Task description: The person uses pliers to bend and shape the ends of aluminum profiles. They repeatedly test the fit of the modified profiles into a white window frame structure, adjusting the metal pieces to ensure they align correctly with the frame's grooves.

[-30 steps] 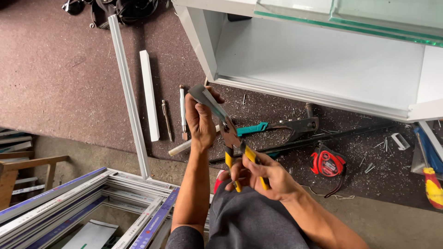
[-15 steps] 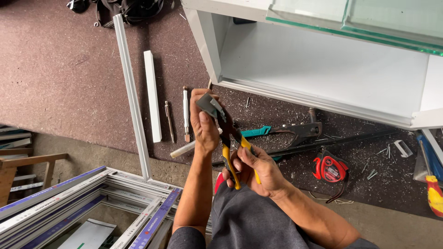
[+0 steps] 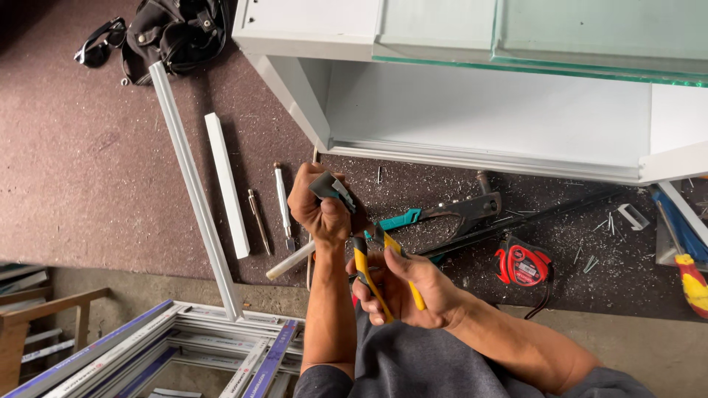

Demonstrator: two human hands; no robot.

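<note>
My left hand (image 3: 317,210) is closed around a small grey metal piece (image 3: 324,186), held upright above the bench edge. My right hand (image 3: 413,287) grips the yellow handles of a pair of snips (image 3: 376,269), whose jaws reach up to the grey piece at my left fist. Both hands are close together over my lap, in front of the brown bench top. The jaws' tip is partly hidden by my left fingers.
A rivet tool with teal handle (image 3: 442,214), a red tape measure (image 3: 523,265), a screwdriver (image 3: 689,276), two white profile strips (image 3: 192,184), pencils and metal shavings lie on the bench. A white cabinet with glass top (image 3: 479,110) stands behind; a black bag (image 3: 177,33) lies far left; window frames (image 3: 184,346) lie below.
My view has shifted down and closer. My left hand has closed more tightly on the grey piece, and the snips have tilted so their handles point down toward me.
</note>
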